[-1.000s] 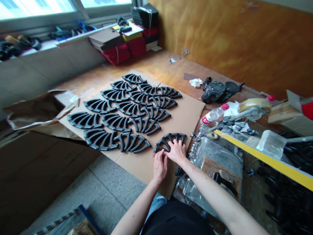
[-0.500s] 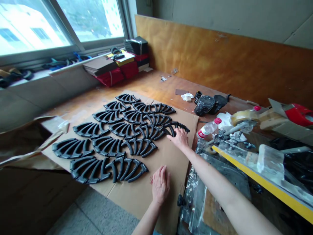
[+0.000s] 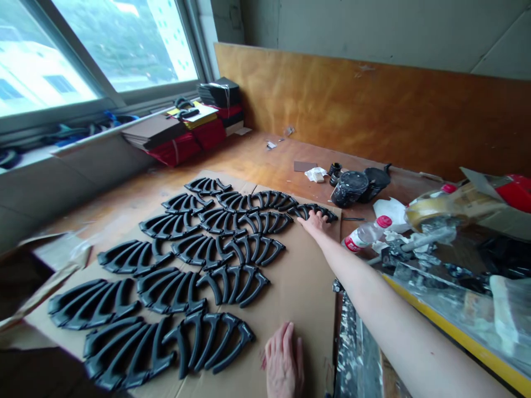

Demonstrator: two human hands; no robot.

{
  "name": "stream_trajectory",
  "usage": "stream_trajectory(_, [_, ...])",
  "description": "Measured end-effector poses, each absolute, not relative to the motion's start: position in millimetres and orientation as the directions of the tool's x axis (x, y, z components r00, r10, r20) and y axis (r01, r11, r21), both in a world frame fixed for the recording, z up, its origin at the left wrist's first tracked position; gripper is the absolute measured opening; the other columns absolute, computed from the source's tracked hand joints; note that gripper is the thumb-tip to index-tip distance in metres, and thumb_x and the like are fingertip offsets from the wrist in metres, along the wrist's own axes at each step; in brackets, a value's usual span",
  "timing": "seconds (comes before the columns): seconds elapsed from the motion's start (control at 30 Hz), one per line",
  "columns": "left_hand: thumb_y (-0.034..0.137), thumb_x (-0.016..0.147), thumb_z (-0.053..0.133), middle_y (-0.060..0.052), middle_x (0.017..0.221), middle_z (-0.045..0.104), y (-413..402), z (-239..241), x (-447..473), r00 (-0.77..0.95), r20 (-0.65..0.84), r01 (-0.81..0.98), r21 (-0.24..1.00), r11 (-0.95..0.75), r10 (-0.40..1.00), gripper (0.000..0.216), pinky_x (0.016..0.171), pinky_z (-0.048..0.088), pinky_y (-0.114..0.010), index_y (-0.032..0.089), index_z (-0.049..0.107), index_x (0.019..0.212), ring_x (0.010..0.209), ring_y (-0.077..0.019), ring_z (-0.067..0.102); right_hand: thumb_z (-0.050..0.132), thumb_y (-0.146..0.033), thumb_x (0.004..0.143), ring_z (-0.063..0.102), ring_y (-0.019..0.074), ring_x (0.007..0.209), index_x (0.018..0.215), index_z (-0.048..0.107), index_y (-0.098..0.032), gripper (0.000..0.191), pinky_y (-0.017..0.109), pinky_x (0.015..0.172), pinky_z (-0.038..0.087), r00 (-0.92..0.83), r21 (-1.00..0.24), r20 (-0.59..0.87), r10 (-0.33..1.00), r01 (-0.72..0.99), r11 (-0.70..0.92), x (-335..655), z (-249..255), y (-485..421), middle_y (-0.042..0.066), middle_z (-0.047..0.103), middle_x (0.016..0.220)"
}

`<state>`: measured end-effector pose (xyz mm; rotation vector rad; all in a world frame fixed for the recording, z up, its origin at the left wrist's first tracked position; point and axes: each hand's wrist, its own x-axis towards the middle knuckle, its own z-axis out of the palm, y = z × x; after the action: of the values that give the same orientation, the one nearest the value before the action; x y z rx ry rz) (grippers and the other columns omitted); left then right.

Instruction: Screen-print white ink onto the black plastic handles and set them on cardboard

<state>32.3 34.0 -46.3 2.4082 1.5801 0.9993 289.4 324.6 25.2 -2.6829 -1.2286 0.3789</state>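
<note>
A worker's right hand (image 3: 316,221) reaches to the far right corner of a cardboard sheet (image 3: 307,282), fingers parted over a fan-shaped black piece (image 3: 302,211) that lies at that corner; from here I cannot tell whether they are clamped on it. The left hand (image 3: 284,362) is over the near right part of the cardboard, back upward and holding nothing, its fingers close together and the thumb a little apart.

Rows of similar ribbed black pieces (image 3: 171,290) cover the left and middle of the cardboard, many touching their neighbours. The piece under the right hand sits at the right end of the row near the cardboard's far edge.

Beneath and beyond the cardboard spreads a wooden tabletop (image 3: 253,155). Past its far left corner stand stacks of red material (image 3: 207,134), below a window (image 3: 136,50). Off its far right corner are two dark containers (image 3: 349,189), and just beside its right edge is a clear bottle (image 3: 367,235) with a red cap.
</note>
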Motion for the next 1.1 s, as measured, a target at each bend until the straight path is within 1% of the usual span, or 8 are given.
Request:
stream_trajectory(0.27, [0.025, 0.092, 0.053, -0.012, 0.118, 0.066, 30, -51, 31, 0.254, 0.369, 0.785, 0.462, -0.413, 0.894, 0.033, 0.087, 0.047, -0.038, 0.019, 0.059, 0.123, 0.102, -0.0229, 0.063, 0.059, -0.043, 0.087, 0.034, 0.0344, 0.132, 0.129, 0.054, -0.027, 0.045, 0.054, 0.101, 0.037, 0.478, -0.374, 0.039, 0.878, 0.821, -0.430, 244, 34, 280, 0.013, 0.034, 0.148])
stream_trajectory(0.43, [0.029, 0.093, 0.051, -0.015, 0.119, 0.065, 30, -46, 33, 0.256, 0.334, 0.759, 0.512, -0.403, 0.907, 0.034, 0.093, 0.046, -0.042, 0.016, 0.059, 0.123, 0.108, -0.0261, 0.061, 0.065, -0.034, 0.086, 0.046, 0.0256, 0.124, 0.124, 0.059, -0.019, 0.041, 0.042, 0.105, 0.039, 0.150, -0.538, 0.140, 0.979, 0.842, -0.052, 204, 56, 183, 0.015, 0.052, 0.132])
stream_trajectory(0.57, [0.033, 0.094, 0.047, -0.016, 0.120, 0.064, 29, -41, 34, 0.261, 0.268, 0.746, 0.554, -0.370, 0.927, 0.035, 0.098, 0.042, -0.045, 0.015, 0.058, 0.121, 0.114, -0.0288, 0.059, 0.066, -0.033, 0.086, 0.052, 0.0218, 0.121, 0.119, 0.063, -0.018, 0.036, 0.038, 0.107, 0.040, -0.102, -0.582, 0.189, 0.977, 0.790, 0.196, 197, 74, 71, 0.012, 0.059, 0.126])
stream_trajectory(0.73, [0.041, 0.091, 0.049, -0.015, 0.121, 0.063, 36, -32, 36, 0.176, 0.063, 0.681, 0.713, -0.167, 0.982, 0.039, 0.101, 0.041, -0.047, 0.017, 0.057, 0.120, 0.115, -0.0291, 0.057, 0.063, -0.032, 0.089, 0.046, 0.0237, 0.131, 0.122, 0.064, -0.018, 0.036, 0.042, 0.111, 0.039, -0.085, -0.530, 0.132, 0.988, 0.836, 0.142, 245, 81, -77, 0.012, 0.058, 0.133])
stream_trajectory(0.83, [0.045, 0.089, 0.051, -0.013, 0.115, 0.064, 37, -2, 56, 0.050, -0.099, 0.486, 0.872, 0.063, 0.994, 0.044, 0.094, 0.046, -0.042, 0.017, 0.055, 0.123, 0.105, -0.0235, 0.061, 0.063, -0.038, 0.089, 0.033, 0.0276, 0.142, 0.136, 0.054, -0.017, 0.052, 0.049, 0.116, 0.030, -0.023, -0.431, 0.141, 0.990, 0.898, 0.083, 287, 70, -141, 0.013, 0.048, 0.145])
stream_trajectory(0.9, [0.047, 0.089, 0.052, -0.009, 0.102, 0.065, 30, 35, 81, 0.051, -0.116, 0.287, 0.953, 0.097, 0.992, 0.044, 0.087, 0.049, -0.035, 0.017, 0.054, 0.122, 0.095, -0.0181, 0.062, 0.063, -0.044, 0.088, 0.026, 0.0295, 0.145, 0.145, 0.042, -0.015, 0.067, 0.053, 0.118, 0.025, -0.010, -0.368, 0.135, 0.991, 0.928, 0.059, 306, 58, -169, 0.014, 0.039, 0.152])
stream_trajectory(1.0, [0.050, 0.090, 0.052, 0.001, 0.073, 0.059, 11, 107, 134, 0.226, -0.044, -0.011, 0.999, 0.048, 0.973, 0.043, 0.069, 0.048, -0.025, 0.018, 0.056, 0.119, 0.069, -0.0115, 0.057, 0.061, -0.051, 0.087, 0.028, 0.0312, 0.144, 0.147, 0.039, -0.012, 0.076, 0.055, 0.118, 0.024, -0.058, -0.344, 0.112, 0.992, 0.934, 0.094, 312, 46, -196, 0.017, 0.037, 0.152])
stream_trajectory(1.1, [0.052, 0.092, 0.048, 0.003, 0.060, 0.053, -13, 173, 181, 0.386, 0.100, -0.242, 0.970, -0.004, 0.917, 0.038, 0.057, 0.044, -0.022, 0.018, 0.059, 0.107, 0.054, -0.0097, 0.049, 0.058, -0.049, 0.090, 0.043, 0.0274, 0.136, 0.138, 0.053, -0.015, 0.059, 0.049, 0.115, 0.033, -0.128, -0.423, 0.152, 0.980, 0.888, 0.181, 310, 49, -217, 0.014, 0.051, 0.142])
